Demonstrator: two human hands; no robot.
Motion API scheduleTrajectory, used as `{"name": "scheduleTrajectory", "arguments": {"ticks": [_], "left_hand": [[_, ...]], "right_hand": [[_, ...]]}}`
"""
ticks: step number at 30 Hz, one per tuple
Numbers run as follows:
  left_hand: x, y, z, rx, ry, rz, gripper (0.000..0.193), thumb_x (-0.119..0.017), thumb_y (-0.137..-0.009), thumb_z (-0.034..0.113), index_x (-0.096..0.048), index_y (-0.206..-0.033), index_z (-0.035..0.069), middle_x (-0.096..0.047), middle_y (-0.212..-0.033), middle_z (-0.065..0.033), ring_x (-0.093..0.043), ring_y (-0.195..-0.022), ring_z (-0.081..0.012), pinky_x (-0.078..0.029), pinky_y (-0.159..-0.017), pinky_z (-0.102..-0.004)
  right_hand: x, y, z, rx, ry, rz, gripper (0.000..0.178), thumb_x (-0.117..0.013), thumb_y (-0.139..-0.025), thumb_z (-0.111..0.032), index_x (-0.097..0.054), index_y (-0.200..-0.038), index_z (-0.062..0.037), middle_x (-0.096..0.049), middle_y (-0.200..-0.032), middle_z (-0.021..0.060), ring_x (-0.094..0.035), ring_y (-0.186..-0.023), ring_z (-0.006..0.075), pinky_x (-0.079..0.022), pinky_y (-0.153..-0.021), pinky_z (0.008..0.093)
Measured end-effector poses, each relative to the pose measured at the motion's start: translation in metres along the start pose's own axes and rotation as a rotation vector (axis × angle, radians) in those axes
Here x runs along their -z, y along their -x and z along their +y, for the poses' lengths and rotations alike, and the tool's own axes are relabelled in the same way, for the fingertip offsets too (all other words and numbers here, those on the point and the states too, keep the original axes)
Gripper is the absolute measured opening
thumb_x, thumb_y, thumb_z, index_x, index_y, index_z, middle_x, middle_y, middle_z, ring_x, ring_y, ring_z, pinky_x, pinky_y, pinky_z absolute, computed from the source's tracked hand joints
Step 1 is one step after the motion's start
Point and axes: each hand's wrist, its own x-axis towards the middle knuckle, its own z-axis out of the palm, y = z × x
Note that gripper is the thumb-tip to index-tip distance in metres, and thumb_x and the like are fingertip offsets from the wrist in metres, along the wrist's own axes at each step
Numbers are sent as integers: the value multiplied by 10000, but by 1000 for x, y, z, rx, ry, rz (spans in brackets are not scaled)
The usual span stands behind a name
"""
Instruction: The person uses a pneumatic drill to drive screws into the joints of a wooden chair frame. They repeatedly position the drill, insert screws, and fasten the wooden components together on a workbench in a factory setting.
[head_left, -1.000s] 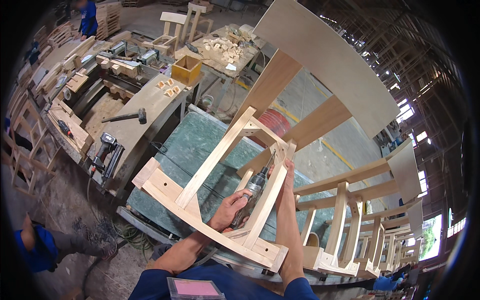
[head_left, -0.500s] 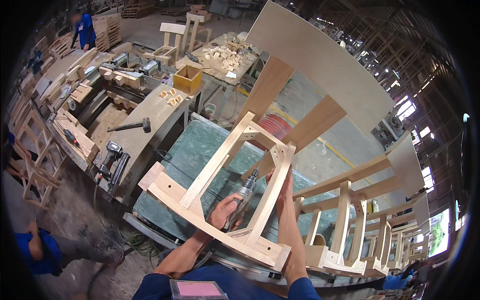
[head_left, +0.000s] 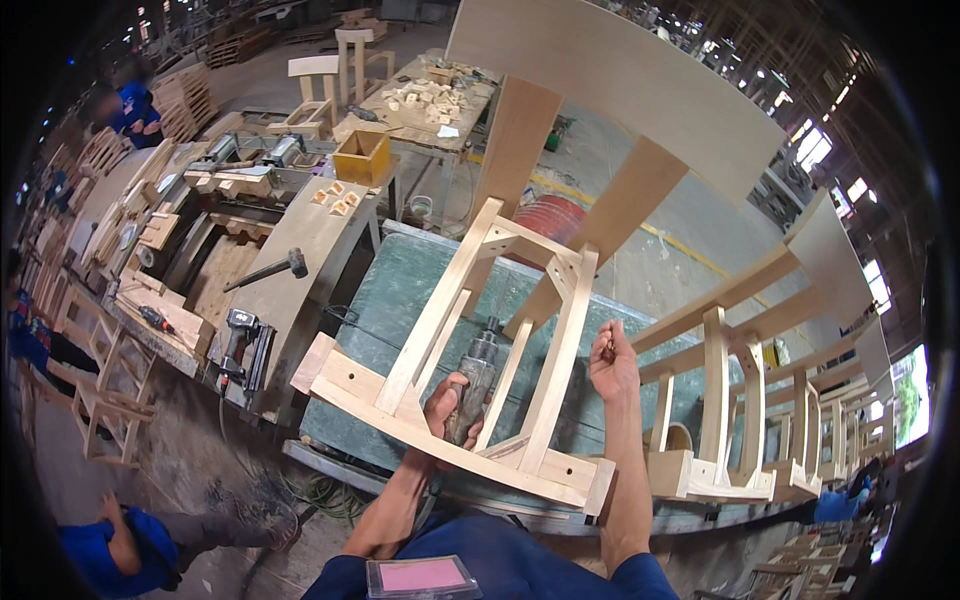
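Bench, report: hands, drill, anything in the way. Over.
Left hand gripping drill, seen through wooden chair frame. Right hand beside frame, loosely curled, contents unclear. Curved rail crosses in front of left forearm.

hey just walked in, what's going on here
A person's left hand grips a power driver, seen through the opening of a wooden chair frame at the green-topped bench. The right hand is half curled beside the frame, apart from it; whether it holds anything small is unclear. More chair frames line up to the right.
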Motion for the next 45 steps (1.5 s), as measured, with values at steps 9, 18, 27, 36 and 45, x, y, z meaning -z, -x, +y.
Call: {"name": "scheduleTrajectory", "arguments": {"ticks": [9, 18, 27, 36, 45], "left_hand": [[4, -4, -1, -17, 162, -64, 291, -456, -1026, 420, -448, -1248, 232, -563, -1087, -178, -568, -591, -160, -483, -394, -242], [3, -4, 2, -47, 250, -132, 310, -458, -1018, 449, -445, -1240, 232, -511, -1117, -209, -554, -584, -160, -475, -364, -224], [9, -3, 5, -16, 243, -127, 317, -483, -1002, 452, -438, -1238, 245, -485, -1110, -220, -583, -590, -181, -540, -399, -241], [12, -1, 5, 3, 98, -48, 303, -475, -1005, 461, -456, -1226, 255, -527, -1101, -190, -560, -546, -160, -498, -366, -228], [17, 2, 8, -41, -54, -1, 360, -510, -1002, 428, -462, -1254, 177, -567, -1066, -192, -597, -594, -169, -508, -400, -253]], "right_hand": [[-92, 27, -20, 19, 247, -30, 201, -564, -991, -135, -602, -1092, 36, -647, -903, 76, -629, -709, 127, -591, -660, 245], [-153, -30, 64, -100, 769, -6, 148, -689, -920, -174, -622, -830, -78, -572, -721, -14, -539, -598, 70, -528, -548, 235], [-139, -64, 112, -169, 758, 79, 183, -657, -949, -214, -609, -818, -97, -515, -670, -41, -469, -521, 58, -506, -520, 230], [-126, -76, 112, -166, 755, 47, 197, -679, -936, -235, -634, -828, -78, -505, -670, -36, -483, -528, 69, -510, -535, 230], [-131, -79, 112, -157, 929, -4, 201, -686, -926, -228, -642, -809, -71, -526, -670, -20, -501, -543, 75, -509, -547, 250]]}}
